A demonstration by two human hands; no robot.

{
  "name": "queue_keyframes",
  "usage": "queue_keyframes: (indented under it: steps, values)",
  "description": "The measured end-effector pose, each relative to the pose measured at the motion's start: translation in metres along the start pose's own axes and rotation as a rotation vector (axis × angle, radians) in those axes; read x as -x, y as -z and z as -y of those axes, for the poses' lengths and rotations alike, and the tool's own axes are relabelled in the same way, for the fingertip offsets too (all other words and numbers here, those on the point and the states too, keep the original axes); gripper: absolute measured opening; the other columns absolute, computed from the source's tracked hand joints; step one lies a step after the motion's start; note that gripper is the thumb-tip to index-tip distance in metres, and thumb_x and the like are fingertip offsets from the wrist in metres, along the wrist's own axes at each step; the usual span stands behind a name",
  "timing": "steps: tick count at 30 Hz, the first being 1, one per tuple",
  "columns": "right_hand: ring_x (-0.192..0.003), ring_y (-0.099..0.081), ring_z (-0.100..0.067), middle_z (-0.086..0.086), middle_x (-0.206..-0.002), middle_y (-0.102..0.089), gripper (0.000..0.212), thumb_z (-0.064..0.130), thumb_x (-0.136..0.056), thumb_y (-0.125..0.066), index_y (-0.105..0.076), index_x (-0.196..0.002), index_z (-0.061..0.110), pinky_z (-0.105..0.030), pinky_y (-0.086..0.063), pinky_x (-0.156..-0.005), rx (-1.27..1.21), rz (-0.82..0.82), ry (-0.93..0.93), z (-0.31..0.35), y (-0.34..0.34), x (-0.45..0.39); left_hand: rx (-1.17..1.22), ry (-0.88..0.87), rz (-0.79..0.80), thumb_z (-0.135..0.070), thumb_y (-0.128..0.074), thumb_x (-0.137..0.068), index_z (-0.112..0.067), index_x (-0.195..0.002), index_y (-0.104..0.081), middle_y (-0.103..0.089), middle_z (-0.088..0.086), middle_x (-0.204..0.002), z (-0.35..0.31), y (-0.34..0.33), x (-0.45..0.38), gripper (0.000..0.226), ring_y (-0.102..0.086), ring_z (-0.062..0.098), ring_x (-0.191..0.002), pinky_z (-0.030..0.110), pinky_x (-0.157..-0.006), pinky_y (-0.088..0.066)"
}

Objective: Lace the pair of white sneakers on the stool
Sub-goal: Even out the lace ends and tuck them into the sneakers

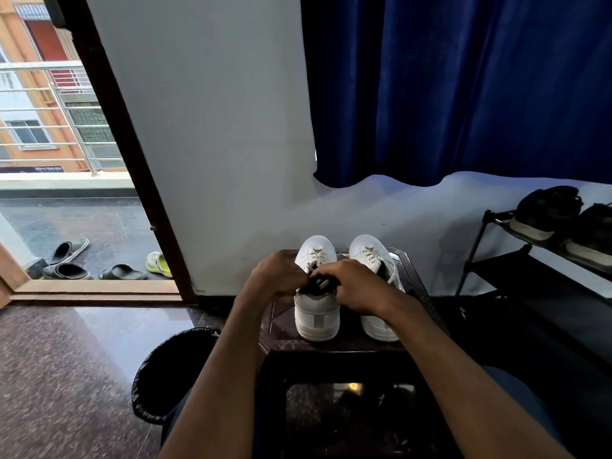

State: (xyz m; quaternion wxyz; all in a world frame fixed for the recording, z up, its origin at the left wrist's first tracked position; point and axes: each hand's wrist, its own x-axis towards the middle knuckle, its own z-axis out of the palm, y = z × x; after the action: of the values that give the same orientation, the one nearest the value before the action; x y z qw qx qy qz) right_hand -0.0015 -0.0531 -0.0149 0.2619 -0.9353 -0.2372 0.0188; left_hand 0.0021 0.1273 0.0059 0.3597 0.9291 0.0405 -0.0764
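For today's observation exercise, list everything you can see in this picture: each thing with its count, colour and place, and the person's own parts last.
sneakers: 2, white, side by side on the stool, toes to the wall
stool: 1, dark brown, in front of the person
bin: 1, black liner, on the floor left of the stool
shoe rack: 1, black, at right
dark shoes: 2, black with pale soles, on the rack's top shelf
curtain: 1, dark blue, upper right
sandals: 3, black, outside the doorway
clog: 1, yellow-green, outside the doorway
left hand: 1, fingers curled at the left sneaker's laces
right hand: 1, fingers curled at the same laces
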Motion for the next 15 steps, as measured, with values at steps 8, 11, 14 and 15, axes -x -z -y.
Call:
queue_keyframes:
  steps: [8, 11, 14, 15]
  values:
    - [-0.084, -0.072, -0.004, 0.006, -0.089, -0.079, 0.015, 0.013, -0.085, -0.08, -0.083, -0.097, 0.022, -0.017, -0.052, -0.077, -0.198, -0.242, -0.035, -0.0058, 0.0031, 0.0044, 0.136, 0.036, 0.13, -0.031, -0.086, -0.066, -0.002, -0.094, -0.078, -0.066, 0.004, -0.077, 0.0004, 0.0014, 0.0045, 0.041, -0.059, 0.018, -0.07, 0.033, -0.067, -0.054]
    - [-0.077, -0.069, -0.002, 0.008, -0.082, -0.078, 0.011, 0.014, -0.079, -0.084, -0.085, -0.086, 0.023, -0.013, -0.042, -0.066, -0.198, -0.275, -0.065, -0.007, -0.0001, 0.0006, 0.185, 0.058, 0.161, -0.031, -0.082, -0.06, 0.0, -0.103, -0.075, -0.068, 0.012, -0.09, -0.0001, 0.0037, 0.0058, 0.054, -0.06, 0.022, -0.075, 0.038, -0.073, -0.056]
    - [-0.085, -0.069, -0.005, 0.006, -0.088, -0.079, 0.016, 0.012, -0.084, -0.078, -0.085, -0.092, 0.024, -0.022, -0.049, -0.074, -0.19, -0.194, -0.092, -0.0051, 0.0, -0.0002, 0.214, 0.076, 0.2, -0.031, -0.086, -0.062, 0.002, -0.109, -0.072, -0.072, 0.018, -0.101, 0.0005, 0.0086, 0.0083, 0.059, -0.064, 0.025, -0.082, 0.047, -0.084, -0.059]
    - [-0.089, -0.069, -0.006, 0.007, -0.092, -0.079, 0.022, 0.008, -0.086, -0.073, -0.085, -0.096, 0.024, -0.023, -0.051, -0.08, -0.177, -0.139, -0.101, -0.0032, 0.0007, 0.0007, 0.203, 0.055, 0.209, -0.029, -0.088, -0.066, 0.003, -0.109, -0.071, -0.07, 0.016, -0.096, 0.0, 0.0082, 0.0088, 0.056, -0.062, 0.025, -0.082, 0.047, -0.084, -0.059]
